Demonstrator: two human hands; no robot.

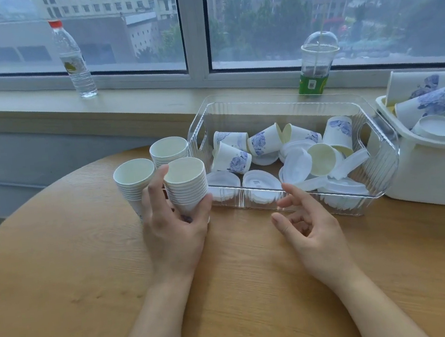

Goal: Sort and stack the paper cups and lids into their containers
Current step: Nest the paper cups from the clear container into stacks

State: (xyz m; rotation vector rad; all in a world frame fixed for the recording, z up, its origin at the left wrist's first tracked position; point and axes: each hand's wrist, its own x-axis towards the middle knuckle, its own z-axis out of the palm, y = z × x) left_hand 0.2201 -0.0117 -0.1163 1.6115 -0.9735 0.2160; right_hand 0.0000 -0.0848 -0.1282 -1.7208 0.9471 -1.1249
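Three stacks of white paper cups stand on the round wooden table [61,269]. My left hand [174,229] grips the nearest stack [187,184] low down, thumb on its right side. A second stack [134,181] stands to its left and a third [168,149] behind. A clear plastic bin [383,175] to the right holds several loose blue-flowered cups [263,139] and white lids [261,182]. My right hand [309,226] hovers just in front of the bin, fingers relaxed, holding nothing.
A white container [427,172] at the far right holds more cups and a lid. On the window sill stand a water bottle [73,60] and a clear domed drink cup [316,63]. Bare wood lies in front of both hands.
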